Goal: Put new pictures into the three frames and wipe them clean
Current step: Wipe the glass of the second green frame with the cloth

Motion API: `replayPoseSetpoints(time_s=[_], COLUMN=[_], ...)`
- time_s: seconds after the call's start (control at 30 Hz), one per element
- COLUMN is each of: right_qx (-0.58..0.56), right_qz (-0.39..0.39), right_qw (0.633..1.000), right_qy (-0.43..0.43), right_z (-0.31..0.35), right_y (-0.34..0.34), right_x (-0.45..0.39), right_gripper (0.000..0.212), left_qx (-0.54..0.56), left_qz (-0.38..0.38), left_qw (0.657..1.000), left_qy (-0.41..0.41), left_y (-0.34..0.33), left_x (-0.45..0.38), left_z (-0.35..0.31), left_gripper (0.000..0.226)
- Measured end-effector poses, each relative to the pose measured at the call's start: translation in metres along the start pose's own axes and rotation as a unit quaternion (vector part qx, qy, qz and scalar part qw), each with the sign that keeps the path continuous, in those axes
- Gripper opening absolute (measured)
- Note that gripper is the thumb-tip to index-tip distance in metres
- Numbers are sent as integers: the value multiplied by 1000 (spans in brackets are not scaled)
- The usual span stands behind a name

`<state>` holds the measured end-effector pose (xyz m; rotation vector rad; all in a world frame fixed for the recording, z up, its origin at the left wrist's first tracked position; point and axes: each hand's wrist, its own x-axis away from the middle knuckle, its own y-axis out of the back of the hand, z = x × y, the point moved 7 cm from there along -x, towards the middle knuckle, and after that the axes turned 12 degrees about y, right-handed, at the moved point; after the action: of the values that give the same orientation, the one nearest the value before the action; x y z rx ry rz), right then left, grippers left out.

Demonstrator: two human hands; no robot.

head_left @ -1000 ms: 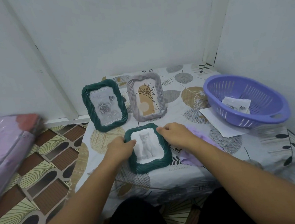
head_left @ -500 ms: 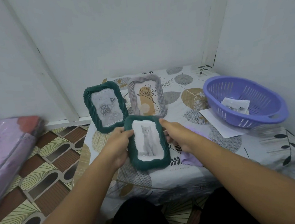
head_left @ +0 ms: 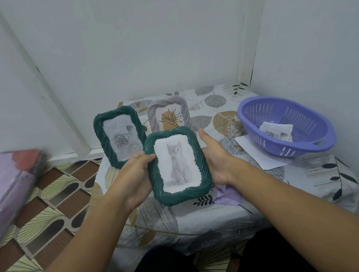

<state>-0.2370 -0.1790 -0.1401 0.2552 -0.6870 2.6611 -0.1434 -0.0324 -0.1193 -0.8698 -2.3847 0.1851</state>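
A small green frame (head_left: 177, 165) with a grey kitten picture is lifted above the table, tilted toward me. My left hand (head_left: 135, 178) grips its left edge and my right hand (head_left: 216, 161) grips its right edge. Behind it a larger green frame (head_left: 118, 138) with a grey rose picture stands upright. To its right a grey frame (head_left: 168, 113) with a plant drawing stands, its lower part hidden by the held frame. A lilac cloth (head_left: 227, 195) lies on the table under my right wrist.
The table (head_left: 202, 215) has a leaf-patterned cover and sits in a wall corner. A purple basket (head_left: 287, 125) at the right holds paper prints, with a white sheet (head_left: 255, 151) under it. A wrapped purple bundle (head_left: 8, 188) lies at the left over patterned floor tiles.
Both hands have raised the kitten frame off the table and tipped it up toward me. The camera has moved closer to the table.
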Motion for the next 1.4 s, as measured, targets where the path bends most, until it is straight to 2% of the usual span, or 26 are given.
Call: replayPoseSetpoints(time_s=[0.17, 0.27, 0.43, 0.5, 0.6, 0.7, 0.77, 0.87, 1.03, 1.1, 1.27, 1.4], right_qx=[-42, -19, 41, 73, 147, 231, 319, 414, 461, 525, 601, 634], right_qz=[20, 26, -6, -46, -147, -220, -235, -249, -263, -275, -284, -282], right_qw=[998, 997, 988, 980, 958, 918, 884, 838, 814, 780, 733, 697], right_qy=[35, 71, 148, 178, 195, 235, 249, 254, 234, 200, 147, 180], right_z=[10, 20, 52, 70, 96, 126, 142, 158, 168, 168, 156, 155], right_y=[0, 3, 28, 45, 75, 96, 103, 110, 128, 138, 151, 149], right_x=[5, 8, 10, 11, 12, 11, 9, 6, -13, -23, -39, -39], right_gripper=[94, 86, 65, 56, 40, 21, 17, 22, 34, 37, 29, 55], left_qx=[-10, -13, -52, -65, -63, -63, -63, -75, -95, -88, -81, -97], left_qz=[32, 40, 80, 100, 129, 127, 132, 125, 100, 91, 68, 58], left_qw=[999, 999, 995, 993, 990, 990, 989, 989, 990, 992, 994, 994], left_qy=[8, 15, 4, -4, -3, 5, 12, 3, -14, -14, -1, -1], left_y=[-11, -17, -50, -70, -103, -135, -155, -176, -189, -188, -177, -175], left_x=[0, -6, -19, -24, -36, -51, -59, -78, -108, -118, -143, -151], left_z=[-1, -1, -12, -20, -32, -40, -45, -51, -55, -52, -38, -32], left_gripper=[24, 33, 34, 32, 25, 33, 38, 47, 49, 48, 57, 63])
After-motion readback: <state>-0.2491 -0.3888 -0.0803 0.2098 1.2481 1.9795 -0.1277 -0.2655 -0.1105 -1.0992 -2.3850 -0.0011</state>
